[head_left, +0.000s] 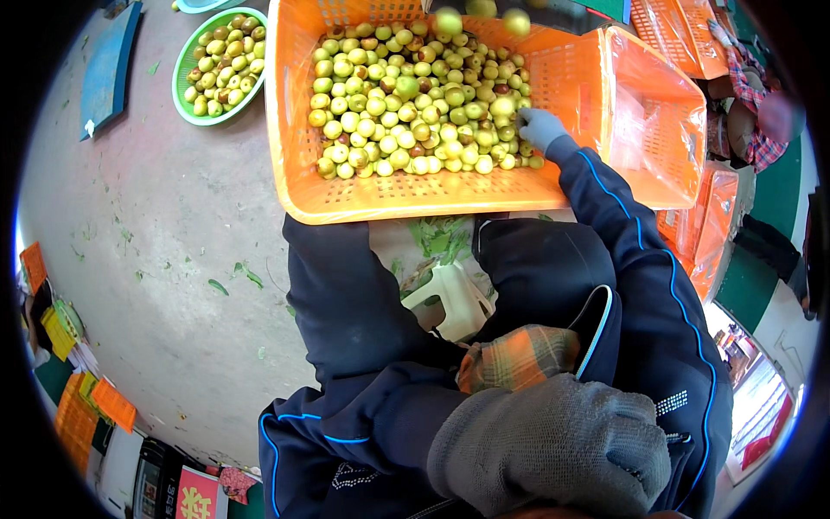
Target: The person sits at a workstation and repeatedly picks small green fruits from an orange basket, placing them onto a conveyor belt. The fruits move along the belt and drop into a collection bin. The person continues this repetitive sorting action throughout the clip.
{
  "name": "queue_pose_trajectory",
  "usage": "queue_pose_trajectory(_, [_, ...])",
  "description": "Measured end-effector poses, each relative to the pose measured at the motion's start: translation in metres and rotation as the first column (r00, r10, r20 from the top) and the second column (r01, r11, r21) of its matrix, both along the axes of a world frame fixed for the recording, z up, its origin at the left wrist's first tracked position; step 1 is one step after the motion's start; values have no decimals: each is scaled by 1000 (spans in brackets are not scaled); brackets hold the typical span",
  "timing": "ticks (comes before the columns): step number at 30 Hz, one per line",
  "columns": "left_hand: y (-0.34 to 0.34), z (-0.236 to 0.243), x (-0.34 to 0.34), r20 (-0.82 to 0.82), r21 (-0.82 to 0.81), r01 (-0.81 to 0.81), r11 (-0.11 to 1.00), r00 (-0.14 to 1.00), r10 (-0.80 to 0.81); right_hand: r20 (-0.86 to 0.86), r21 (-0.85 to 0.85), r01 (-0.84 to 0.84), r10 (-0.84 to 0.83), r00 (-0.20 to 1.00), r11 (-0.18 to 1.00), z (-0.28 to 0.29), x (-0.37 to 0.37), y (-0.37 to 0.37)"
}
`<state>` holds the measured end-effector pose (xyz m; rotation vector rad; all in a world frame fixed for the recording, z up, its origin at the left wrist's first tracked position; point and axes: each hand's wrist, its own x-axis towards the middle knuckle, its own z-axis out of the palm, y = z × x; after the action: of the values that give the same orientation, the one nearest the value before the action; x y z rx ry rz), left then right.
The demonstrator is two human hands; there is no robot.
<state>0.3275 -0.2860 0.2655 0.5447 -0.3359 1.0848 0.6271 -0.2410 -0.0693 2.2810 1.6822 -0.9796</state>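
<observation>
My right hand (542, 130), in a grey glove, reaches into a large orange plastic crate (415, 206) at its right side. Its bent fingers are at the edge of the pile of round yellow-green jujubes (389, 112), some with brown patches; what its fingertips hold is hidden. My left hand (553, 445), also gloved in grey, is held close to my chest, away from the crate. Its fingers are curled into a fist, and whatever lies inside cannot be seen. Near the crate's far edge, blurred jujubes (448, 22) are below a dark surface with a green part.
A green basket (180, 91) of jujubes stands left of the crate. To the right is another orange crate (657, 130) lined with clear plastic. A white stool (454, 298) shows between my legs. Leaves (251, 277) lie on the floor. Another person (761, 112) sits at far right.
</observation>
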Motion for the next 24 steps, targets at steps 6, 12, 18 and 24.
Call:
queue_pose_trajectory(6, [12, 3, -25, -223, 94, 279, 956, 941, -253, -239, 206, -73, 123, 963, 976, 69, -55, -10])
queue_pose_trajectory(12, [-5, 2, 6, 41, 8, -20, 1000, 999, 19, 33, 380, -777, 832, 553, 502, 59, -124, 4])
queue_pose_trajectory(18, [0, -2, 7, 70, 36, -56, 998, 996, 54, 270, 254, -949, 928, 257, 189, 44, -145, 32])
queue_pose_trajectory(24, [-4, -3, 6, 36, 51, -72, 996, 997, 70, 206, 225, -907, 893, 401, 355, 27, -137, 49])
